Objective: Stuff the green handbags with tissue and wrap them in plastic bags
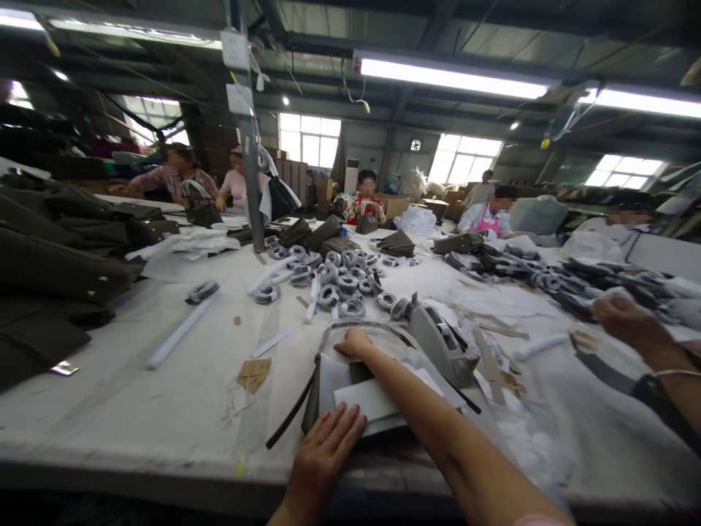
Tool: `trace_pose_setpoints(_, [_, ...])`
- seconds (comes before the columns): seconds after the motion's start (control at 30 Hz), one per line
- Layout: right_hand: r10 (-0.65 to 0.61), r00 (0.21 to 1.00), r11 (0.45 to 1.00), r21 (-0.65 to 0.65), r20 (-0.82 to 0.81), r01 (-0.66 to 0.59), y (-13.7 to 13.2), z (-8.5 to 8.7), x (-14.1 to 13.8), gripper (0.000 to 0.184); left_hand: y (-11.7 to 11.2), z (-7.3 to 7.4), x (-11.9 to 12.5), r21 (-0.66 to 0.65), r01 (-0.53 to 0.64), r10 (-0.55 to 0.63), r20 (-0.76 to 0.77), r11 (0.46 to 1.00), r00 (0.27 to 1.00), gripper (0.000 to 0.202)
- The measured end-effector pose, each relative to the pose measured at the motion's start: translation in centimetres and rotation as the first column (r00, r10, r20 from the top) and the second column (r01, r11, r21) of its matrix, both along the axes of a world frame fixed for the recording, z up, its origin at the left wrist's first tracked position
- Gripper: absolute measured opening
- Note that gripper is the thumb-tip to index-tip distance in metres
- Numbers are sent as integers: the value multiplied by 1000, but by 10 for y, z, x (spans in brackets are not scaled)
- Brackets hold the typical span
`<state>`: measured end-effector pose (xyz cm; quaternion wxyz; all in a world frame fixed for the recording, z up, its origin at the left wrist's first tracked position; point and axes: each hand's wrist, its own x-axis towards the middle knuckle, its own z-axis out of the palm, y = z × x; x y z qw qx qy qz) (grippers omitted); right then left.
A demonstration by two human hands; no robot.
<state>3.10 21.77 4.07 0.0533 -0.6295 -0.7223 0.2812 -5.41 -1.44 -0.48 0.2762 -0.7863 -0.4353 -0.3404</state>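
The left hand [324,447] lies flat, fingers spread, on the near end of a dark bag [309,408] topped with white paper [368,400]. The right hand [353,342] rests on its far end, fingers curled; I cannot tell if it grips. The bag sits on the tabletop [164,409], with a tape dispenser [441,343] just beside it.

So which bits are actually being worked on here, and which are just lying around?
In hand:
- olive handbag
- white paper sheet, touched by the left hand
- plastic-wrapped handle, by the right hand

Lying about:
- tape dispenser
- coiled straps
- white paper roll
- cardboard scraps
- stacked bags
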Motion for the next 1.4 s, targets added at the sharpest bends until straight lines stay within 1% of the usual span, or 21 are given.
trace_pose_setpoints(0.07, [-1,997,999,-51,-82,-3,4,-6,2,28,0,0,0,6,5,-5,11,1000,1000,44])
trace_pose_setpoints(0.13, [-12,982,997,-82,-191,-4,8,-11,5,29,0,-1,0,15,11,-11,13,1000,1000,44])
trace_pose_setpoints(0.23, [-42,924,996,-86,-381,9,13,-12,10,25,-3,-3,2,10,15,-15,0,1000,1000,44])
trace_pose_setpoints(0.3, [-43,857,998,-65,-514,11,14,-6,11,23,-4,-4,3,-12,9,-9,-13,1000,1000,45])
trace_pose_setpoints(0.4, [-3,726,1000,-25,-688,-20,9,9,14,34,-6,-2,3,-43,-11,9,-42,999,999,46])
trace_pose_setpoints(0.47, [38,641,998,0,-767,-58,-2,20,18,40,-6,-1,2,-66,-23,18,-69,998,997,47])
trace_pose_setpoints(0.57, [102,548,991,35,-830,-131,-32,34,28,44,-7,2,1,-107,-34,24,-99,994,995,47])
trace_pose_setpoints(0.63, [194,517,974,101,-834,-203,-59,39,39,41,-8,3,1,-141,-45,30,-109,989,994,46])
trace_pose_setpoints(0.67, [254,517,960,148,-817,-237,-73,40,45,36,-8,3,1,-155,-47,30,-111,987,993,46])
trace_pose_setpoints(0.77, [420,574,906,290,-703,-308,-110,37,64,18,-9,-1,1,-158,-33,19,-88,987,996,44])
trace_pose_setpoints(0.8, [470,587,882,324,-659,-342,-121,35,70,16,-8,-3,1,-150,-24,13,-68,988,998,42])
trace_pose_setpoints(0.87, [570,577,821,384,-585,-423,-137,27,82,22,-8,-8,1,-133,-1,-1,-16,991,1000,40])
trace_pose_setpoints(0.93, [650,553,760,453,-521,-466,-147,19,91,33,-8,-11,1,-125,22,-16,44,992,999,37])
trace_pose_setpoints(0.97, [671,553,740,494,-494,-457,-151,15,94,36,-9,-12,1,-123,34,-24,75,992,997,35])
trace_pose_setpoints(1.03, [688,568,713,566,-452,-413,-156,9,100,40,-10,-12,1,-143,50,-28,149,988,988,34])
trace_pose_setpoints(1.1, [695,569,697,605,-440,-383,-160,6,104,41,-12,-12,1,-191,66,-19,235,979,972,34])
trace_pose_setpoints(1.2, [720,523,675,636,-456,-375,-167,5,107,36,-14,-14,3,-268,73,26,350,961,936,36])
trace_pose_setpoints(1.27, [746,483,650,657,-458,-381,-172,6,107,31,-15,-18,4,-290,75,50,400,954,915,37])
trace_pose_setpoints(1.33, [775,457,616,681,-436,-395,-176,6,105,27,-15,-20,5,-295,76,62,431,953,900,38])
trace_pose_setpoints(1.4, [804,452,569,718,-386,-400,-180,5,104,26,-15,-19,6,-289,70,66,435,955,898,38])
